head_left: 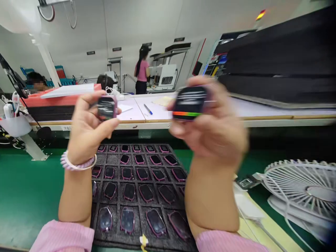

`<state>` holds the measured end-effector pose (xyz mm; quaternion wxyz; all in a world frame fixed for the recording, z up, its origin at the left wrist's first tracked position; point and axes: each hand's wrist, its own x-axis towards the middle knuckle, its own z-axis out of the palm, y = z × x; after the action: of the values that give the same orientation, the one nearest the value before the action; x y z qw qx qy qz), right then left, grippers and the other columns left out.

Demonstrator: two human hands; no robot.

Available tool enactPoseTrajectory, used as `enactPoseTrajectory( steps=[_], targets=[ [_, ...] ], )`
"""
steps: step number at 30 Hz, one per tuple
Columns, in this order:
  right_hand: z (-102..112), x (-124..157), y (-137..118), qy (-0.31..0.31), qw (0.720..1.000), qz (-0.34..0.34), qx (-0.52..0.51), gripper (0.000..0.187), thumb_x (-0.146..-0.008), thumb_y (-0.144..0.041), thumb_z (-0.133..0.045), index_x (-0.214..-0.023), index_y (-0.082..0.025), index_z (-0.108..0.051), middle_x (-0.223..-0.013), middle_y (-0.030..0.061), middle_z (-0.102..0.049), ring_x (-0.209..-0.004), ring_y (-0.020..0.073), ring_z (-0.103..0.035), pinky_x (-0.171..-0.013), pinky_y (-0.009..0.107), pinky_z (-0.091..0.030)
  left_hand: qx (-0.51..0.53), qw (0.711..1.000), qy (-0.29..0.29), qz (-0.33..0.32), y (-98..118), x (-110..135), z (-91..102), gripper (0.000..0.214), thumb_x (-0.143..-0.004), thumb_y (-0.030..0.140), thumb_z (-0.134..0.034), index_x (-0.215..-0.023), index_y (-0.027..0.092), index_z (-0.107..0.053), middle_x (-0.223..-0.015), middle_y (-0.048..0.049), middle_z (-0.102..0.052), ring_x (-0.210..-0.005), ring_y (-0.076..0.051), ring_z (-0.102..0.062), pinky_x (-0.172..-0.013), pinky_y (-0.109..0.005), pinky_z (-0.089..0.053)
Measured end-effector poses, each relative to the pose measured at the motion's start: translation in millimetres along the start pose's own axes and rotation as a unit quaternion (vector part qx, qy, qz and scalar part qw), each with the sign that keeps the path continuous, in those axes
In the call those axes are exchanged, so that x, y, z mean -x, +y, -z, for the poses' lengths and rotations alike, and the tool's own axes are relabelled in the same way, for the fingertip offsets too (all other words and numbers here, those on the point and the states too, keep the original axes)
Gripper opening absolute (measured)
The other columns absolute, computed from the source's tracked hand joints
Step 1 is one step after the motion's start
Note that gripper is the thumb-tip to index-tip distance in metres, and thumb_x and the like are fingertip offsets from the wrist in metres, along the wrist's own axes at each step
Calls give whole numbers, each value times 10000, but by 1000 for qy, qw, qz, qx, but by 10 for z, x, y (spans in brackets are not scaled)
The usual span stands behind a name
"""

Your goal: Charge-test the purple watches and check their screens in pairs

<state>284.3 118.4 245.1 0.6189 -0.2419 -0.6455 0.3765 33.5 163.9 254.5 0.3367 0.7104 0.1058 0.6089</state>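
Between the thumb and fingers of my left hand [88,122] is a small smartwatch [107,106] without a strap, its dark screen facing me with blurred pale text. My right hand [215,129], smeared by motion, grips a second smartwatch [190,101] by its edges; its screen shows pale lines above a red-to-green band. Both hands are raised above a black foam tray [112,160] on the bench. Rows of similar purple-rimmed watches lie in the tray's compartments, most with dark screens. At least one compartment near the back left holds no watch.
A white fan [304,185] stands at the right beside a yellow sheet [252,217] with cables. Across the back runs a white shelf [162,112] bearing a blue pen [148,109] and red-and-black stacks [52,101]. Other people [142,70] are beyond it. A white cup [17,124] hangs at left.
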Motion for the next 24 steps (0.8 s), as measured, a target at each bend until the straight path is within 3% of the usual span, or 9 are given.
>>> enactPoseTrajectory(
  steps=[3, 5, 8, 13, 19, 24],
  targets=[
    [-44, -242, 235, -31, 995, -18, -93, 616, -797, -305, -929, -1330, -286, -620, -1140, 53, -701, -824, 204, -702, -696, 314, -619, -20, 999, -17, 39, -328, -141, -82, 644, -798, 325, -897, -1314, 262, -515, -1089, -60, -686, -991, -202, -721, -698, -233, -606],
    [-53, -376, 446, -40, 989, -57, -129, 645, -766, -243, -887, -1341, -248, -596, -1129, 65, -708, -891, 218, -724, -755, 322, -638, -9, 997, -22, 71, -535, -198, -112, 738, -774, 299, -893, -1382, 262, -476, -1162, -73, -688, -1025, -196, -720, -805, -262, -630],
    [-53, -463, 658, -29, 985, -88, -143, 672, -743, -206, -852, -1349, -231, -562, -1130, 65, -713, -885, 203, -724, -766, 305, -628, 6, 993, -8, 117, -716, -223, -111, 723, -758, 228, -848, -1390, 242, -496, -1188, -74, -688, -936, -158, -723, -793, -252, -634],
    [-48, -454, 690, -15, 989, -78, -128, 624, -734, -229, -885, -1266, -223, -558, -1114, 47, -698, -754, 141, -660, -698, 266, -579, 5, 991, 15, 131, -797, -231, -112, 593, -769, 191, -790, -1320, 215, -572, -1061, -40, -704, -663, -85, -682, -658, -213, -618],
    [-46, -462, 696, -6, 993, -63, -103, 595, -725, -235, -831, -1257, -226, -564, -986, 4, -655, -729, 145, -647, -707, 284, -575, 36, 991, -10, 126, -813, -225, -170, 647, -824, 204, -728, -1446, 238, -553, -1109, -54, -738, -716, -110, -736, -740, -248, -664],
    [-72, -472, 724, 6, 994, -44, -98, 558, -745, -287, -837, -1230, -216, -571, -929, -6, -646, -683, 136, -621, -667, 270, -564, 57, 988, -14, 140, -796, -221, -196, 615, -843, 210, -666, -1450, 236, -572, -1031, -34, -757, -701, -123, -752, -709, -241, -668]
  ],
)
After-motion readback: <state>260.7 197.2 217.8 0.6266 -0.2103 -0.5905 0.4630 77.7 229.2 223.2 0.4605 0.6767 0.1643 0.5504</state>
